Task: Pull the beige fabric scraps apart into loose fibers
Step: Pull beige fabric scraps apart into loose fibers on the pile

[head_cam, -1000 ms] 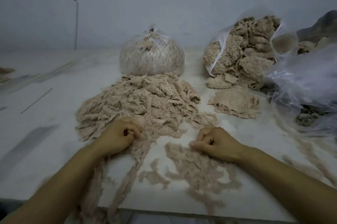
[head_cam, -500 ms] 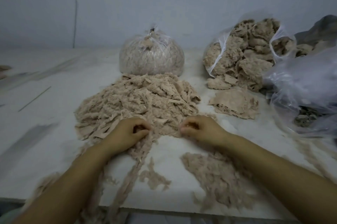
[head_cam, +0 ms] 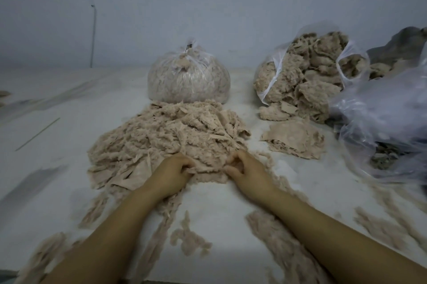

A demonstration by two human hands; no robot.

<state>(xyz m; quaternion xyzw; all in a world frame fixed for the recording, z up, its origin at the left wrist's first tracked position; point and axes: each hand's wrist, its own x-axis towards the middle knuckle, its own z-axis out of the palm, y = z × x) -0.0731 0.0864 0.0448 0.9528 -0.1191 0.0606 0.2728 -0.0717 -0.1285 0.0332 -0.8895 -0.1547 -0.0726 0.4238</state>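
Both hands are now pressing into the near edge of the big pile of beige fabric scraps (head_cam: 166, 140) at the middle of the frame; a second ago they were lying lower down, wider apart, on the loose fibers (head_cam: 272, 237). The left hand (head_cam: 172, 174) is curling its fingers into the scraps just left of centre and is gripping a tuft of them. The right hand (head_cam: 248, 171) is sitting just beside it, to the right, with its fingers and thumb bending round a clump at the pile's front edge. The two hands are lying close together with a bulge of scraps rising between them.

Loose fibers are trailing across the lower part of the frame, under and beside both forearms, on the white table (head_cam: 92, 110). Behind the pile, at upper centre, a tied clear bag (head_cam: 188, 80) full of the same beige stuff is standing upright, touching the pile's far edge. At upper right an open plastic bag (head_cam: 300, 71) is spilling larger beige pieces onto the table, and a small flat heap (head_cam: 293, 139) is lying in front of it, apart from the main pile. At the right edge crumpled clear plastic (head_cam: 383, 117) is lying over darker material. A thin stick (head_cam: 38, 133) is lying at the left of the frame.
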